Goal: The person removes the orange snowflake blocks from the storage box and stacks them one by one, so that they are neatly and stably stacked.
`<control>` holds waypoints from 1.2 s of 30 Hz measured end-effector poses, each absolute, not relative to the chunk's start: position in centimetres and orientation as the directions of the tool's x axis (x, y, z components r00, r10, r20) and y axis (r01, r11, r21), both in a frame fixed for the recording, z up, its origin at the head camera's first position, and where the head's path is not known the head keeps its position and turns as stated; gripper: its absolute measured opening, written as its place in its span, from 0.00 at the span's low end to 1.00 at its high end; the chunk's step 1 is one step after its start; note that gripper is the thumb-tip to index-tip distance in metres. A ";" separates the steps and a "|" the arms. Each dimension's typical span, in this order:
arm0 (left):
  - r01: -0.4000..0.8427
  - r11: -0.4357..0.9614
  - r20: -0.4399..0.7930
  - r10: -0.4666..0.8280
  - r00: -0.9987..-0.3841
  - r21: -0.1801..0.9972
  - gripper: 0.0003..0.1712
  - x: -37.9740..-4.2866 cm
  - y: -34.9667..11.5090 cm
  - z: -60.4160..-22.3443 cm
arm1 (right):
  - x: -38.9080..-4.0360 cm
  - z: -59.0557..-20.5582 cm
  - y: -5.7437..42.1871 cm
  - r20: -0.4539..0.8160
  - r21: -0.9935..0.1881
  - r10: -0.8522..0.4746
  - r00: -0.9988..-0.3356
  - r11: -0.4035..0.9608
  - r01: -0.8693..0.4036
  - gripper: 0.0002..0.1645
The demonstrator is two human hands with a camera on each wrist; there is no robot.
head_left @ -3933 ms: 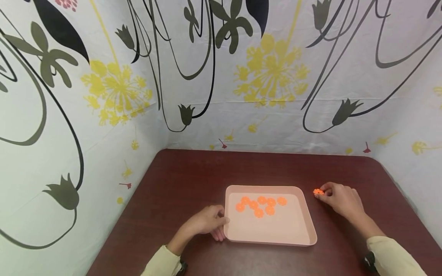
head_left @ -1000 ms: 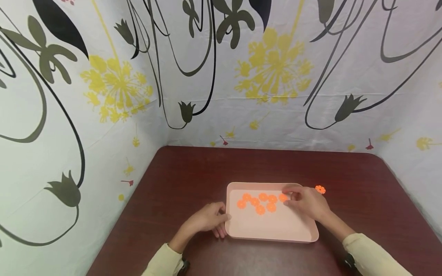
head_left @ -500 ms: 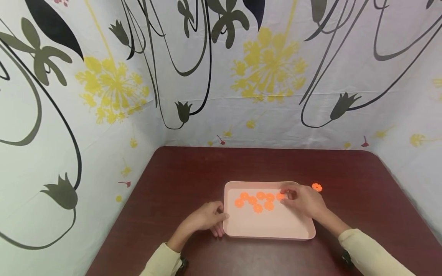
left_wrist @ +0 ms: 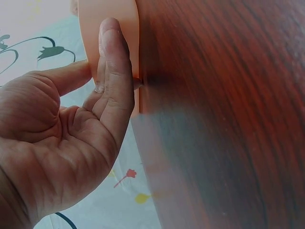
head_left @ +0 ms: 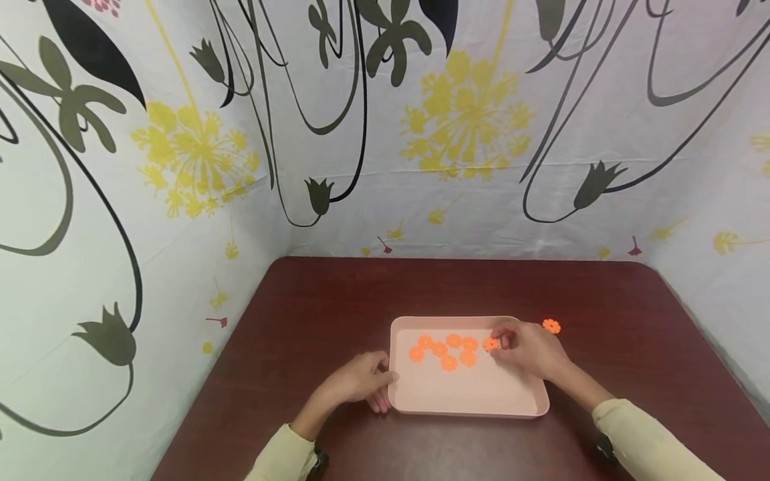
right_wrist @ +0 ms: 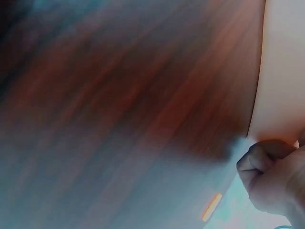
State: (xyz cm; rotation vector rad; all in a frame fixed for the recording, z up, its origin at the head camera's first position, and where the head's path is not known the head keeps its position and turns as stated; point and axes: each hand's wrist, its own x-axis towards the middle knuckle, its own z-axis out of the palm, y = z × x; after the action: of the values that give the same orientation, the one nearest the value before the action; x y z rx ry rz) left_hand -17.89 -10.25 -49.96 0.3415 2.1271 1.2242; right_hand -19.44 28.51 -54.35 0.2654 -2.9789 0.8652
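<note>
A shallow peach tray [head_left: 469, 397] lies on the table with several small orange flower-shaped discs [head_left: 448, 363] in its far part. My left hand [head_left: 359, 381] grips the tray's left rim, thumb over the edge; in the left wrist view, its fingers [left_wrist: 116, 71] lie along the outer wall. Over the tray's right part, my right hand [head_left: 532, 351] pinches the rightmost disc [head_left: 490, 343] between thumb and fingers. From the right wrist view, the fingertips are hidden behind the curled hand [right_wrist: 271, 174].
One more orange disc [head_left: 551, 326] lies on the dark red-brown table [head_left: 337, 300], just past the tray's far right corner. A white cloth wall [head_left: 361, 153] printed with flowers stands behind the table and along its sides.
My right hand let go of a disc on the table right of the tray, moved left over the tray, and now pinches the rightmost disc there. My left hand stays at the rim.
</note>
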 end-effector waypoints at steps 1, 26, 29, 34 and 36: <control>-0.094 0.528 -0.407 0.517 -0.753 0.844 0.10 -17.9 -10.3 -50.0 | -19.5 -54.4 28.6 0.080 -0.538 -0.164 -0.983 0.824 -0.181 0.16; -0.112 0.512 -0.400 0.495 -0.771 0.851 0.09 -17.7 -10.1 -50.2 | -19.1 -54.1 29.9 0.138 -0.642 -0.209 -0.968 0.725 -0.248 0.19; -0.112 0.517 -0.401 0.490 -0.774 0.848 0.09 -17.7 -10.1 -50.1 | -19.2 -54.1 30.3 0.097 -0.685 -0.218 -0.971 0.693 -0.224 0.19; -0.107 0.530 -0.404 0.485 -0.775 0.841 0.09 -17.7 -10.1 -49.9 | -19.3 -53.8 31.0 0.012 -0.766 -0.209 -0.978 0.627 -0.144 0.20; -0.109 0.533 -0.407 0.483 -0.775 0.839 0.09 -17.7 -10.1 -49.9 | -19.3 -53.7 31.3 0.002 -0.793 -0.210 -0.978 0.596 -0.130 0.20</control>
State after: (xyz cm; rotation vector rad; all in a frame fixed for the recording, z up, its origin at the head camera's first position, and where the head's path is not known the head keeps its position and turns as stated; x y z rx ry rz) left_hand -17.73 -10.08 -49.89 0.3021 2.1516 1.2374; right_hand -19.32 31.28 -53.75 0.3079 -2.8870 1.4217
